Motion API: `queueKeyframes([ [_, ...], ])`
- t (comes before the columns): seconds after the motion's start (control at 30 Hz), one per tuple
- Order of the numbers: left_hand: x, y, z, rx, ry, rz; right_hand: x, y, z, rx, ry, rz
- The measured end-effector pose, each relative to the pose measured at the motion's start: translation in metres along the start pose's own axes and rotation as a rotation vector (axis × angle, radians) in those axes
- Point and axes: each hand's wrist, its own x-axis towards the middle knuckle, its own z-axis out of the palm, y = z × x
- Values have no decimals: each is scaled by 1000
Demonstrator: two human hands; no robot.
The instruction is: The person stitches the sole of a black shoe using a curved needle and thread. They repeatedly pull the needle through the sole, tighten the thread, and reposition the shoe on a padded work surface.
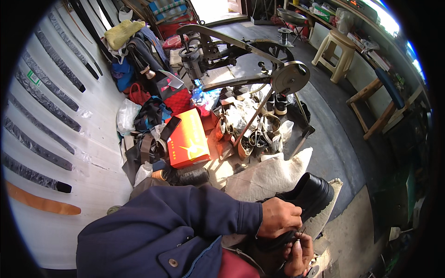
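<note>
black shoe (317, 192): low in my view and right of centre, heel end up with its opening showing, its front end partly covered.
left sleeve (199, 208): dark blue, crossing from the lower left and levelling out toward the shoe.
left grip (280, 217): back of the hand toward me, knuckles up, fingers curled in against the shoe; what they pinch, if anything, i cannot tell (those knuckles block my lens).
right grip (299, 255): just below the left one, rising from the lower edge, thumb uppermost and close to the fingertips beside the shoe's front part; whether they pinch that or something thin, i cannot tell.
pale cloth (273, 178): spread beneath the shoe and beyond it.
orange box (190, 143): past the cloth, a dark phone-shaped slab (170, 128) at its left edge.
metal machine (241, 45): farther off, its round wheel (290, 78) at the right end.
</note>
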Motion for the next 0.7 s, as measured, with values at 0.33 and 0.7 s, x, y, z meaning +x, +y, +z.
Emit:
queueKeyframes([
  [0.33,4,0,0,16,90,-50,-8,-32,-19,-305,-121,124],
  [0.7,15,8,-14,-62,34,-121,-7,-52,-14,-558,-138,39],
])
